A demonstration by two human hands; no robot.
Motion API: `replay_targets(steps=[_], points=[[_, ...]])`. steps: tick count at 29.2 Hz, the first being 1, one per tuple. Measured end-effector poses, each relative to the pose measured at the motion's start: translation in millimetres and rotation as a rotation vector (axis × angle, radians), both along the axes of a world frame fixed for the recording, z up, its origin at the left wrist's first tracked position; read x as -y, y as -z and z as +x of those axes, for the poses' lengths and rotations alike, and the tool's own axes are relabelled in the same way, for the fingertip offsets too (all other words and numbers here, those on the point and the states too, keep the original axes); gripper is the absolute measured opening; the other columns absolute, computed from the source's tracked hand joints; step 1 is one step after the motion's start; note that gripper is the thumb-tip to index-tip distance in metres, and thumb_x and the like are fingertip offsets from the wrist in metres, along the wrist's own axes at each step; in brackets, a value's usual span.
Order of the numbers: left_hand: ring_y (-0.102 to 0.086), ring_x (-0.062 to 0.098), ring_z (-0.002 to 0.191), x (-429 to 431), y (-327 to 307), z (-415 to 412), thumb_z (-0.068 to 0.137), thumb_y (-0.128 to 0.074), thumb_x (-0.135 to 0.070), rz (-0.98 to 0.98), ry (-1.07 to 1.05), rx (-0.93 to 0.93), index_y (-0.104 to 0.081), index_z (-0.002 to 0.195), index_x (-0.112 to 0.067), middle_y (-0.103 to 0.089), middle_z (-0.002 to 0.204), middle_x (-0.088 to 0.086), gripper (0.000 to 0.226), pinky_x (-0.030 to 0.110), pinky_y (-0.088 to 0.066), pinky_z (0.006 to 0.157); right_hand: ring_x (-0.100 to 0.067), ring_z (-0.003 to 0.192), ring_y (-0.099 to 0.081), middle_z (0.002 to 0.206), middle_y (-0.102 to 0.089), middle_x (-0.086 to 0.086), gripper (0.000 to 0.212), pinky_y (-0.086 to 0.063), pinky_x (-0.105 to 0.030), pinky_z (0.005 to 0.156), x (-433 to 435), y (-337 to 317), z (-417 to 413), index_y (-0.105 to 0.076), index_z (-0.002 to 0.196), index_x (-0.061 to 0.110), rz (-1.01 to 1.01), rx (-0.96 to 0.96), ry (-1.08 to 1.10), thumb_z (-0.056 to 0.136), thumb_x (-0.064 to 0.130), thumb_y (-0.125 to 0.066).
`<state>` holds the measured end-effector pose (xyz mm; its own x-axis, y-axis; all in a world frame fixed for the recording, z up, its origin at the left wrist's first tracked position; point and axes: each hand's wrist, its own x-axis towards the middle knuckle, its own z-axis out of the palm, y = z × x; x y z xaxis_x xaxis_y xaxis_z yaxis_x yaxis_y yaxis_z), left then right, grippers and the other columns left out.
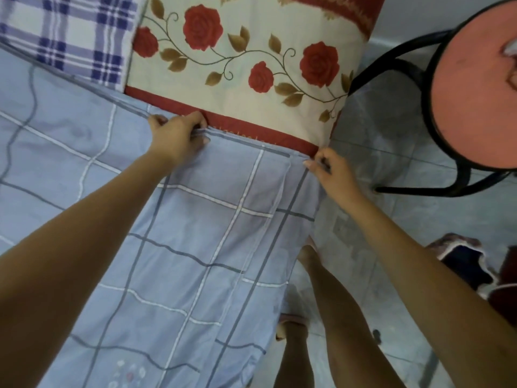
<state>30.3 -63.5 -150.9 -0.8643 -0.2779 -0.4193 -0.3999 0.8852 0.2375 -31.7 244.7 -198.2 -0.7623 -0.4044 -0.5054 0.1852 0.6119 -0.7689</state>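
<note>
A light blue checked sheet (pixel 195 233) lies spread over the bed and hangs down its near side. My left hand (pixel 179 135) grips the sheet's top hem with curled fingers, where it meets a cream cover with red roses (pixel 251 46). At the sheet's right corner, on the bed's edge, my right hand (pixel 327 166) pinches the fabric. A dark red border (pixel 265 135) of the rose cover shows just above the hem between my hands.
A purple and white checked pillow (pixel 67 35) lies at the far left. A black metal stool with a pink seat (pixel 472 102) stands on the tiled floor (pixel 419 214) to the right. My bare legs (pixel 321 298) stand beside the bed. Dark cloth (pixel 470 264) lies on the floor.
</note>
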Motion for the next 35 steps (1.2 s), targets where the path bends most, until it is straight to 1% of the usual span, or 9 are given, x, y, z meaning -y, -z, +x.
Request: replay_targets(steps=[5, 9, 12, 16, 21, 25, 28, 31, 35], points=[[-0.044, 0.028, 0.112, -4, -1, -1, 0.077, -0.071, -0.044, -0.051, 0.182, 0.048, -0.063, 0.106, -0.018, -0.051, 0.114, 0.007, 0.04, 0.046, -0.017, 0.1, -0.012, 0.088, -0.056, 0.099, -0.055, 0.003, 0.049, -0.048, -0.026, 0.075, -15, -6, -3, -0.041, 0.108, 0.019, 0.064, 0.15, -0.04, 0.077, 0.037, -0.075], [-0.036, 0.025, 0.121, -21, 2, -2, 0.074, -0.075, -0.038, 0.069, 0.247, -0.023, -0.065, 0.095, -0.018, -0.04, 0.131, 0.004, 0.031, 0.045, -0.014, 0.099, -0.024, 0.088, -0.062, 0.103, -0.061, -0.01, 0.057, -0.055, -0.031, 0.072, -36, -12, 0, -0.037, 0.123, 0.02, 0.186, -0.056, -0.26, 0.081, 0.037, -0.071], [-0.045, 0.022, 0.106, -29, 4, -10, 0.08, -0.07, -0.028, 0.119, 0.245, -0.056, -0.059, 0.087, -0.017, -0.047, 0.115, 0.001, 0.017, 0.037, -0.016, 0.083, -0.02, 0.085, -0.061, 0.093, -0.06, -0.002, 0.03, -0.042, -0.012, 0.064, -47, -14, 4, -0.053, 0.111, 0.014, 0.221, -0.073, -0.309, 0.089, 0.032, -0.063], [-0.047, 0.027, 0.078, -28, 3, -19, 0.091, -0.054, -0.018, 0.131, 0.238, -0.068, -0.046, 0.081, -0.018, -0.053, 0.079, 0.001, 0.013, 0.032, -0.012, 0.072, -0.018, 0.078, -0.055, 0.087, -0.057, -0.005, 0.014, -0.04, -0.017, 0.062, -54, -21, 0, -0.055, 0.101, 0.011, 0.179, -0.083, -0.153, 0.096, 0.024, -0.052], [-0.044, 0.023, 0.074, -32, 11, -22, 0.088, -0.055, -0.017, -0.018, 0.206, -0.213, -0.048, 0.082, -0.019, -0.055, 0.076, 0.002, 0.009, 0.032, -0.007, 0.064, -0.014, 0.074, -0.049, 0.083, -0.055, -0.004, 0.022, -0.037, -0.021, 0.059, -51, -15, 1, -0.057, 0.1, 0.007, 0.174, -0.168, -0.046, 0.101, 0.022, -0.041], [-0.047, 0.028, 0.106, -50, 23, -9, 0.087, -0.052, -0.019, -0.134, 0.103, -0.274, -0.056, 0.099, -0.016, -0.059, 0.107, 0.007, 0.013, 0.039, -0.018, 0.089, -0.023, 0.077, -0.056, 0.082, -0.056, -0.005, 0.021, -0.043, -0.032, 0.064, -44, 5, 17, -0.059, 0.096, 0.007, 0.264, -0.14, 0.175, 0.099, 0.022, -0.045], [-0.034, 0.023, 0.124, -71, 19, 17, 0.092, -0.047, -0.03, -0.172, -0.017, -0.386, -0.05, 0.121, -0.016, -0.046, 0.133, 0.013, 0.032, 0.039, -0.013, 0.101, -0.022, 0.102, -0.053, 0.109, -0.056, -0.009, 0.025, -0.048, -0.035, 0.088, -16, 3, 39, -0.055, 0.115, 0.008, 0.365, -0.359, 0.25, 0.094, 0.022, -0.051], [-0.025, 0.024, 0.129, -95, 19, 68, 0.093, -0.043, -0.036, -0.096, -0.287, -0.39, -0.046, 0.128, -0.008, -0.038, 0.139, 0.022, 0.046, 0.045, -0.013, 0.105, -0.027, 0.124, -0.043, 0.131, -0.05, -0.012, 0.038, -0.038, -0.04, 0.103, 22, -9, 49, -0.048, 0.127, 0.014, 0.204, -0.665, -0.118, 0.091, 0.025, -0.048], [-0.02, 0.03, 0.138, -102, 18, 137, 0.082, -0.04, -0.048, -0.054, -0.804, -0.228, -0.038, 0.136, -0.003, -0.025, 0.148, 0.022, 0.071, 0.055, -0.016, 0.109, -0.03, 0.138, -0.032, 0.148, -0.04, -0.007, 0.052, -0.016, -0.046, 0.116, 70, 0, 69, -0.039, 0.142, 0.023, -0.091, -1.026, -1.225, 0.091, 0.037, -0.04]])
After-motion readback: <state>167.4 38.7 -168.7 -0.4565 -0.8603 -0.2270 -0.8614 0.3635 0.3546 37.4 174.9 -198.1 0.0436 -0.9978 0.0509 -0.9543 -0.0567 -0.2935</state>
